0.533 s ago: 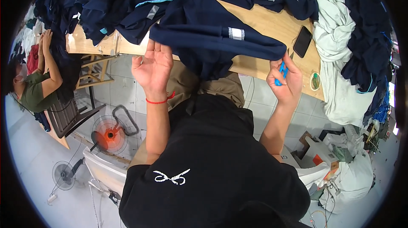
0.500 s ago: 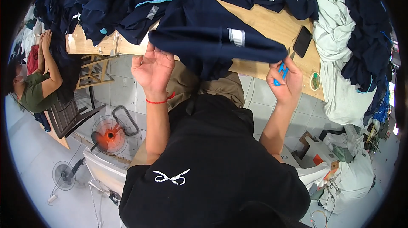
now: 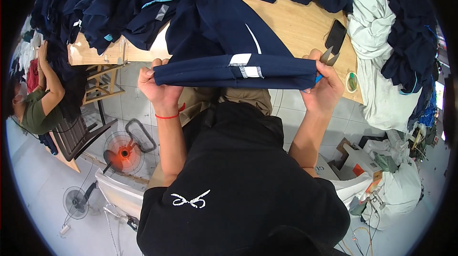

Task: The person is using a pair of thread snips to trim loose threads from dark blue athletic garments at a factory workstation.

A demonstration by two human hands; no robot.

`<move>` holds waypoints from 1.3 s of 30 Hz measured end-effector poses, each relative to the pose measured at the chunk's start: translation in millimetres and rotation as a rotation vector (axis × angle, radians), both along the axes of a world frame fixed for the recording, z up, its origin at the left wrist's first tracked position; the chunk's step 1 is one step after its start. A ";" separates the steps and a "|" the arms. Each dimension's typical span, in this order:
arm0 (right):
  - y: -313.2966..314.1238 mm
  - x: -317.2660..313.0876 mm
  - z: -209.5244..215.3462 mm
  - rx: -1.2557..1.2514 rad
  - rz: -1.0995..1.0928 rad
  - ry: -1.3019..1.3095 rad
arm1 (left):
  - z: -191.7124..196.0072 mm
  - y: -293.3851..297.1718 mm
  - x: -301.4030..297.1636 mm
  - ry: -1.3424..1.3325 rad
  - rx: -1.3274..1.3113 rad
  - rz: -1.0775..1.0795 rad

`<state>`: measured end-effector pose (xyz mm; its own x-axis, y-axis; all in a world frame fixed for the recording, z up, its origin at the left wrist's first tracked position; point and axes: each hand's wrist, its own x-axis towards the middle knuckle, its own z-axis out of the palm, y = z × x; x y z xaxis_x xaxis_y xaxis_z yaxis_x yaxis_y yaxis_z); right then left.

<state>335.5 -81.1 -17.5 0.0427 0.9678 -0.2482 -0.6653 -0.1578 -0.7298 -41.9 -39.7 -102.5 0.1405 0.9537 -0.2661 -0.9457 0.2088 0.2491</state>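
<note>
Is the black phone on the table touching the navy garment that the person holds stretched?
Apart. The head view shows bare wooden tabletop between the black phone and the navy garment, which both hands hold stretched.

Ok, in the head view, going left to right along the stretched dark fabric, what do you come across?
Left hand gripping the end → folded navy-blue garment band → white sewn label patch on it → right hand gripping the other end → small metal thread snips with blue handle held in that hand → black rectangular phone on the wooden table.
</note>
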 end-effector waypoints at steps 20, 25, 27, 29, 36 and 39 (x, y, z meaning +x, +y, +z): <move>16.9 -13.5 42.7 0.040 0.033 -0.451 | 54.8 49.9 91.7 1.317 1.163 -0.680; 24.6 -16.6 49.3 0.099 0.021 -0.486 | 53.0 35.4 105.3 1.099 0.872 -0.722; 24.0 -13.8 49.9 0.089 0.022 -0.494 | 61.2 36.7 98.9 1.220 0.926 -0.730; 24.3 -10.3 48.6 0.081 0.025 -0.500 | 62.6 31.2 93.3 1.260 0.939 -0.681; 60.0 -20.9 35.2 -0.005 0.094 -0.515 | 68.0 4.9 98.4 0.678 0.530 -0.919; 64.4 -44.8 17.9 0.140 -0.098 -0.987 | 81.2 11.6 118.5 0.264 0.177 -0.500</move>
<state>290.7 -16.7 0.3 0.2489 0.9668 0.0572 0.2430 -0.0052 -0.9700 76.7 -28.1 -21.3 0.5349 0.8217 -0.1965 -0.6445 0.5472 0.5340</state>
